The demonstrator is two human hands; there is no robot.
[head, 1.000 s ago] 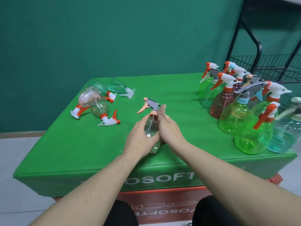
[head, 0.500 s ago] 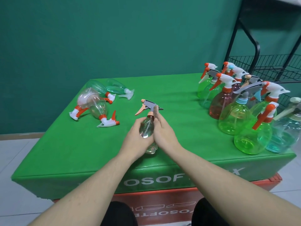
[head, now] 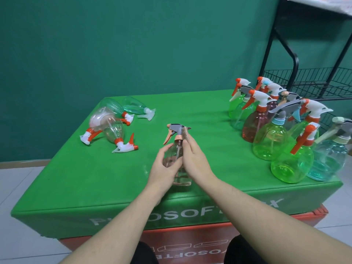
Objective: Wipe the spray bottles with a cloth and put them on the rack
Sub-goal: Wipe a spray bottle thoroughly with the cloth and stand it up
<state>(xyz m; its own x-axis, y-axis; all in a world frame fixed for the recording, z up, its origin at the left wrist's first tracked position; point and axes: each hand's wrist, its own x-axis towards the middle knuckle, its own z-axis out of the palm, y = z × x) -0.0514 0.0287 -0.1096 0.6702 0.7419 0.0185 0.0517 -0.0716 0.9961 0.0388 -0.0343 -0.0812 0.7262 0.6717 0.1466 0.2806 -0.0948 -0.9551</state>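
While four spray bottles lie on their sides at the far left of the green surface, I hold a small clear bottle upright at its middle, near the front edge. My left hand curls around the bottle's body, thumb and fingers wrapped on its left side. My right hand presses a brownish cloth against the bottle's right side, fingers nearly straight and pointing up along the neck, so the cloth's top edge stands just beside the grey and peach trigger head. To the right, a cluster of upright bottles in green, red and pale blue crowds the surface's right side, touching or nearly touching one another, their trigger heads white, orange and grey. Behind them, at the far right, stands the black wire rack, its basket shelf level with the bottle tops.
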